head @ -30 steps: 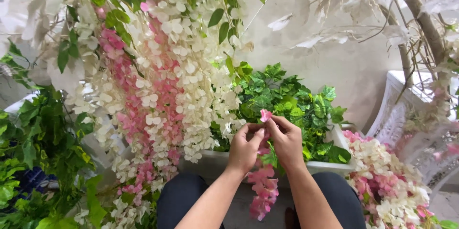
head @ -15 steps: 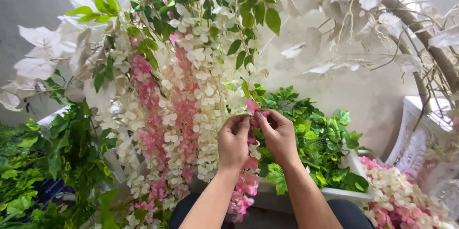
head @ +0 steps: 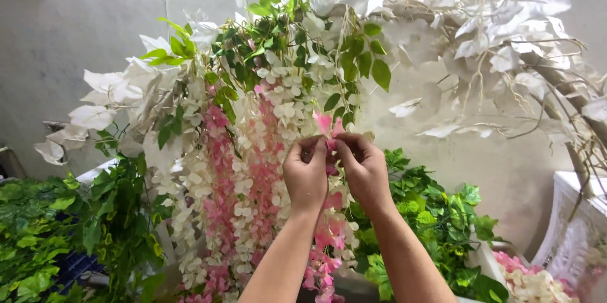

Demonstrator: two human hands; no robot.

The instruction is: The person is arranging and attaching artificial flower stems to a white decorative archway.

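- Both hands are raised side by side at the hanging flower display; left hand (head: 308, 176) and right hand (head: 363, 170) meet at the fingertips.
- Between them is the top of a pink flower strand (head: 329, 233). A couple of pink petals stick up above the fingers, and the rest trails down between the forearms.
- Grip, left: fingers curled in and pinched narrow on the strand's upper end. Grip, right: likewise closed on the same end, thumb and forefinger pressed together (the exact contact point is hidden behind the knuckles).
- Step in hand, as I judge it: fixing the strand's top end among the white and pink hanging clusters (head: 253, 170), just below the green leafy branch (head: 284, 31).
- The next move would seem to call for small, fine finger work at the tip, keeping the strand's weight supported so it does not slip free.
- Around: white paper-like leaves (head: 499, 31) on bare twigs to the right, green foliage (head: 436, 221) behind the right forearm, more greenery (head: 38, 233) at lower left, grey wall (head: 82, 31) behind.
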